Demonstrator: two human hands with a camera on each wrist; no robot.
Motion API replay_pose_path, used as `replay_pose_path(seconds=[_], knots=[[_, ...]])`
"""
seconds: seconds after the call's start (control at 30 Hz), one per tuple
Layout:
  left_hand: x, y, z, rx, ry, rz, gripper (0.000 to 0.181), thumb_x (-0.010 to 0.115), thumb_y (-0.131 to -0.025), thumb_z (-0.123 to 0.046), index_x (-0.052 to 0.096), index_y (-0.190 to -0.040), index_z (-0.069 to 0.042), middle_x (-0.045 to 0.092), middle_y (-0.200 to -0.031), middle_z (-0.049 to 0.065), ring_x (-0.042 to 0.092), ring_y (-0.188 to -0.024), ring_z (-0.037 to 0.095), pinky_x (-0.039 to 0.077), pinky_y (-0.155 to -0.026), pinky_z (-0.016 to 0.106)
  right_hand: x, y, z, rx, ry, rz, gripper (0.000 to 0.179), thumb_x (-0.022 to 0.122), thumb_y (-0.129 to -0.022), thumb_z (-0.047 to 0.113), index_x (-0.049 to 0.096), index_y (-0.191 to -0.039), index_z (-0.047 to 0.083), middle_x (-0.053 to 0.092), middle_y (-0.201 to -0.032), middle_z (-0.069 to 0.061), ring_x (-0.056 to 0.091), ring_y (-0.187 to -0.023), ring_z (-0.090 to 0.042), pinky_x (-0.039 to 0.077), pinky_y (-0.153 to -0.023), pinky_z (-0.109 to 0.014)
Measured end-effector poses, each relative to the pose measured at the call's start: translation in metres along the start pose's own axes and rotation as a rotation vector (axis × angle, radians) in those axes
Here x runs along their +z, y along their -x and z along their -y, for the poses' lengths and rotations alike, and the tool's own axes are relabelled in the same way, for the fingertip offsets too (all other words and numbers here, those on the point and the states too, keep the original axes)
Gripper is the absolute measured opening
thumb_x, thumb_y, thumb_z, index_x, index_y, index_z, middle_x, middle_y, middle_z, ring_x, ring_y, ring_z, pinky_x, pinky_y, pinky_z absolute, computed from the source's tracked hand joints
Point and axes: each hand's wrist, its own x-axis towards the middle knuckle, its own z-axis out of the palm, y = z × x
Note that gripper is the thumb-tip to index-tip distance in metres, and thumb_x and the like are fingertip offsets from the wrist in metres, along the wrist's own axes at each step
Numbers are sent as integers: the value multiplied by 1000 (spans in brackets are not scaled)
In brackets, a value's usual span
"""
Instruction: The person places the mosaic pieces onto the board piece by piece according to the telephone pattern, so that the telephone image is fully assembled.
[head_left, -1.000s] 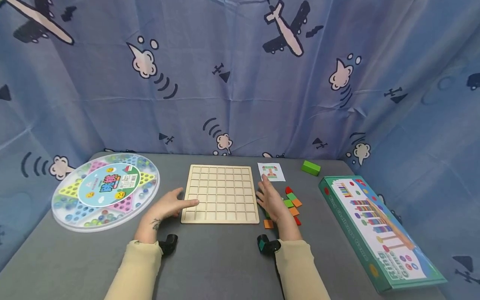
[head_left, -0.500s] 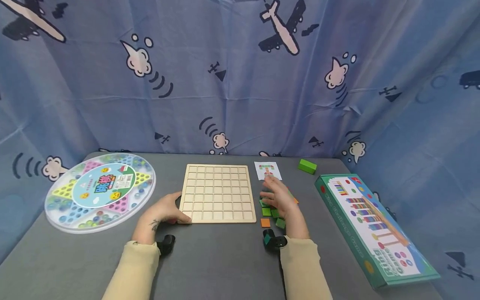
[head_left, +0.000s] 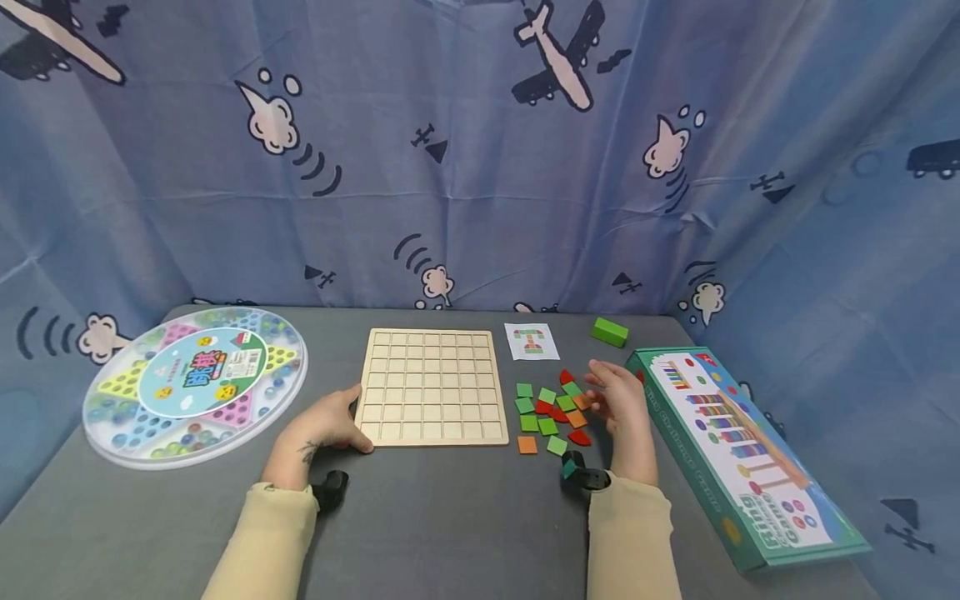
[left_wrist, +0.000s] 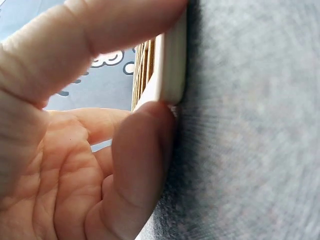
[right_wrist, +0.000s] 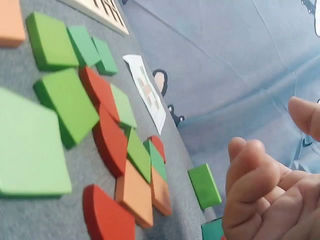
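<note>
A pale wooden grid board (head_left: 431,387) lies flat in the middle of the grey table. At its near left corner my left hand (head_left: 322,425) grips the board, with thumb and a curled finger against the edge in the left wrist view. Small green tiles (head_left: 547,427), orange tiles (head_left: 527,445) and red rounded pieces (head_left: 579,437) lie scattered to the right of the board. Just right of these pieces is my right hand (head_left: 621,400), its fingers loosely curled and holding nothing. A white card (head_left: 531,342) printed with a coloured pattern lies behind the pieces.
A round marble board (head_left: 195,367) with a coloured star lies at the left. On the right stands a flat green game box (head_left: 750,458), and a green block (head_left: 610,332) sits near the back edge. A blue patterned curtain (head_left: 360,217) hangs behind the table.
My right hand has moved right, from over the pieces to beside them, uncovering them. My left hand's thumb has come off the board's top to its near corner. The board stays in place.
</note>
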Motion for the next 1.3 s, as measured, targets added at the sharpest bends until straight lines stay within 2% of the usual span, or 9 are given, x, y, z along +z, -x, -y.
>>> replay_pose_path(seconds=[0.27, 0.5, 0.77, 0.83, 0.9, 1.0, 1.13, 1.2, 1.3], knots=[[3, 1, 2, 21, 5, 4, 110, 79, -54, -4, 18, -146, 4, 49, -59, 2, 44, -47, 13, 42, -50, 27, -4, -5, -10, 30, 67, -25, 52, 52, -93, 31, 41, -137, 6, 50, -124, -14, 49, -64, -10, 39, -57, -20], [0, 4, -2, 28, 11, 9, 109, 77, -55, -3, 17, -146, 4, 49, -60, 4, 44, -47, 14, 41, -50, 27, -10, -5, -11, 19, 288, -29, 44, 57, -89, 23, 49, -125, -1, 55, -84, -5, 47, -61, -15, 39, -56, -26], [0, 3, 1, 58, -23, -2, 109, 78, -54, -5, 18, -145, 6, 60, -98, 19, 46, -55, 17, 42, -55, 28, -7, -3, -12, 27, 628, 16, 22, 64, -78, 14, 63, -93, -3, 58, -82, -10, 47, -72, -21, 40, -58, -29], [0, 3, 1, 66, -35, -9, 109, 78, -53, -6, 20, -144, 6, 58, -111, 23, 47, -59, 18, 41, -57, 28, -5, -2, -11, 55, 674, 32, 23, 68, -75, 14, 63, -91, -3, 59, -83, -12, 48, -74, -24, 40, -59, -30], [0, 3, 2, 70, -45, -9, 109, 78, -53, -6, 20, -144, 7, 57, -112, 24, 47, -59, 17, 41, -57, 28, -3, -2, -11, 88, 709, 47, 26, 71, -74, 14, 63, -92, -3, 58, -85, -13, 48, -77, -26, 41, -61, -31], [0, 3, 1, 71, -49, -5, 109, 78, -53, -7, 20, -144, 7, 59, -103, 21, 46, -57, 16, 41, -56, 28, 1, -1, -11, 101, 752, 88, 29, 72, -74, 15, 62, -94, -2, 55, -86, -12, 48, -79, -26, 41, -62, -31], [-1, 2, 1, 53, -47, 2, 109, 78, -54, -7, 19, -145, 6, 56, -75, 11, 46, -50, 15, 41, -52, 28, 11, 4, -9, 24, 845, 217, 19, 74, -72, 15, 62, -79, 2, 52, -73, -7, 48, -70, -22, 39, -57, -29], [-1, 2, 1, 59, -68, -6, 109, 79, -54, -9, 20, -144, 6, 61, -87, 17, 49, -57, 17, 42, -57, 28, 17, 8, -8, -4, 913, 282, 20, 76, -70, 15, 61, -78, 3, 51, -72, -6, 48, -68, -21, 39, -56, -30], [-1, 1, 1, 74, -104, -12, 109, 80, -53, -11, 22, -144, 7, 54, -119, 30, 53, -78, 23, 43, -69, 30, 26, 14, -6, 4, 1003, 329, 37, 80, -67, 14, 63, -97, 2, 56, -82, -9, 52, -74, -23, 46, -62, -35]])
